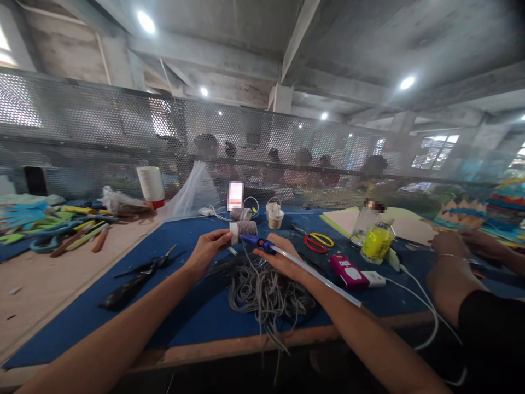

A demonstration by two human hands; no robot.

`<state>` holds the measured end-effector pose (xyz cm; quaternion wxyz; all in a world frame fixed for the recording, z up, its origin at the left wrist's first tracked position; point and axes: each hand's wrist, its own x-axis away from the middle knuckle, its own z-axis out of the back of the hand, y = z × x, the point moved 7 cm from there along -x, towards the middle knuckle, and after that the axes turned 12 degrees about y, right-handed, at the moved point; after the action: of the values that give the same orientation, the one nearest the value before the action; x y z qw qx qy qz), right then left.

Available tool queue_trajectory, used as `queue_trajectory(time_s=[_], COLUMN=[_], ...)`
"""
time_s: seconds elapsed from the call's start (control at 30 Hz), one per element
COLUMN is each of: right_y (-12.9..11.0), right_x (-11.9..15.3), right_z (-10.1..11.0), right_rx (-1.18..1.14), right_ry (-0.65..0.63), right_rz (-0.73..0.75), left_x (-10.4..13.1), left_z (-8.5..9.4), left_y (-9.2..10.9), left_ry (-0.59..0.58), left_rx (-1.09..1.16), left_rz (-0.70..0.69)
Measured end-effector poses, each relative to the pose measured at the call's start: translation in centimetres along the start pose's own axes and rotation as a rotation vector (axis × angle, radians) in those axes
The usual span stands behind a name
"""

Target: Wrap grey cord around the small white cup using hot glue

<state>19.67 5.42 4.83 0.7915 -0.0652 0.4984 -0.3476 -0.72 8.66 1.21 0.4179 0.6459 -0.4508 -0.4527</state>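
My left hand (208,250) grips a white paper cup (235,232) lying on its side, its wall partly wound with grey cord. In my right hand (283,260) is a blue glue gun (262,244), its nozzle at the wound side of the cup. A long clear glue stick (320,280) runs back from the gun over my right forearm. Beneath both hands lies a tangled heap of grey cord (262,295), with one strand rising toward the cup. Whether the nozzle touches the cord I cannot tell. My right fingers are partly hidden behind the gun.
Black-handled scissors (137,282) lie left, red-and-yellow scissors (315,241) right. A magenta box (348,272), white charger (374,279) and yellow bottle (377,241) stand nearer a co-worker's arm (449,273). Behind are a lit phone (235,196), small cups (274,216) and a cup stack (150,185).
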Motion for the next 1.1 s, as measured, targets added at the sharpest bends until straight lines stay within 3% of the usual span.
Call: queue_trajectory(time_s=[0.67,1.1], right_y=[0.15,0.17], right_x=[-0.04,-0.41], right_z=[-0.14,0.72], right_rx=[0.039,-0.053], right_ry=[-0.02,0.078], right_rz=[0.0,-0.044], left_x=[-0.03,0.05], left_z=[0.02,-0.35], left_y=[-0.06,-0.32], left_ry=[0.001,-0.03], left_rx=[0.012,-0.009], left_rz=[0.01,0.046])
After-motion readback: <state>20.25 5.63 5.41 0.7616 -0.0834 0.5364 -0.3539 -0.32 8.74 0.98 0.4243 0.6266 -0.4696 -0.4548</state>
